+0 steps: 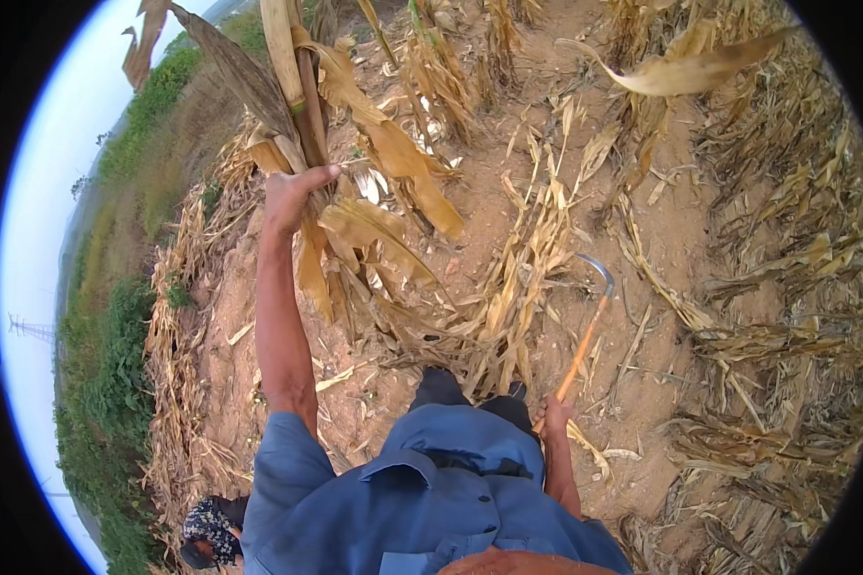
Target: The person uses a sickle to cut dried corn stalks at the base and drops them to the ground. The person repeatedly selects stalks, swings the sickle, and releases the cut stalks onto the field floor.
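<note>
My left hand [292,198] is stretched out ahead, wrapped around dry maize stalks [304,108] with the thumb pointing right. Withered brown leaves [395,154] hang from these stalks below and beside the hand. Down at my right side, my right hand [555,415] grips the orange handle of a sickle [582,343]. Its curved metal blade [598,269] points away from me, over bare soil, apart from the stalks. Between the two hands, a bunch of dry maize stalks and leaves [521,287] lies close to my feet.
More dry maize plants [499,43] stand ahead. Cut stalks [783,338] lie in heaps along the right. Another person [212,532] is bent over at the lower left. Green bushes [118,359] line the field's left edge. A dry leaf [690,72] juts in at upper right.
</note>
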`<state>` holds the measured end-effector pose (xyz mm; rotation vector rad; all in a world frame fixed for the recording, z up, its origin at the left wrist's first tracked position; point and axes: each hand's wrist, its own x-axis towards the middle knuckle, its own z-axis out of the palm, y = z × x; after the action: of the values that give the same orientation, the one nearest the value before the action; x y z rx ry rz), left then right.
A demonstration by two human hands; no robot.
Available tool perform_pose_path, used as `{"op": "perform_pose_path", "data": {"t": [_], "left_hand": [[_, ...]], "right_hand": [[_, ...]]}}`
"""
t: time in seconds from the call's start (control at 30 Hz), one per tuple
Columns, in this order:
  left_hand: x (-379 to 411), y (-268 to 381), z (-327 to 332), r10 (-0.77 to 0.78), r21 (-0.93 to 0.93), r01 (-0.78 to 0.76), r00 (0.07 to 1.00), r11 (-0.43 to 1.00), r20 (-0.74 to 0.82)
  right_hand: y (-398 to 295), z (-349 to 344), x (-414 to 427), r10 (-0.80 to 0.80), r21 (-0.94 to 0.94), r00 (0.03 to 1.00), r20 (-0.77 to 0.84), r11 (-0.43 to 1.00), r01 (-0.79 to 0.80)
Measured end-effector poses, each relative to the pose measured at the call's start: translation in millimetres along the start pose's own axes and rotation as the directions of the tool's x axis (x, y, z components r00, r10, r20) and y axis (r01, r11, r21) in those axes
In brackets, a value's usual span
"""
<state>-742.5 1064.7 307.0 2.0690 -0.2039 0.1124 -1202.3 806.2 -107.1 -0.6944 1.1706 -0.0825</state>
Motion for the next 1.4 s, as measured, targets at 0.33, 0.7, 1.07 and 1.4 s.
{"op": "perform_pose_path", "data": {"t": [0.33, 0.7, 1.07, 1.4], "left_hand": [[-71, -104, 32, -0.365, 0.486, 0.286, 0.928, 0.826, 0.072], [-98, -76, 5, -0.395, 0.480, 0.277, 0.904, 0.832, 0.162], [-137, 13, -105, -0.441, 0.527, 0.326, 0.891, 0.785, 0.106], [-280, -366, 14, -0.672, 0.833, -0.288, 0.494, 0.471, 0.551]], "right_hand": [[20, -25, 19, 0.086, -0.027, 0.995, 0.055, 0.996, -0.085], [7, -71, 19, 0.042, 0.093, 0.998, -0.045, 0.995, -0.038], [28, -78, 51, 0.140, 0.255, 0.989, -0.057, 0.959, -0.121], [-5, -56, 18, 0.157, 0.007, 0.988, 0.008, 0.988, -0.157]]}}
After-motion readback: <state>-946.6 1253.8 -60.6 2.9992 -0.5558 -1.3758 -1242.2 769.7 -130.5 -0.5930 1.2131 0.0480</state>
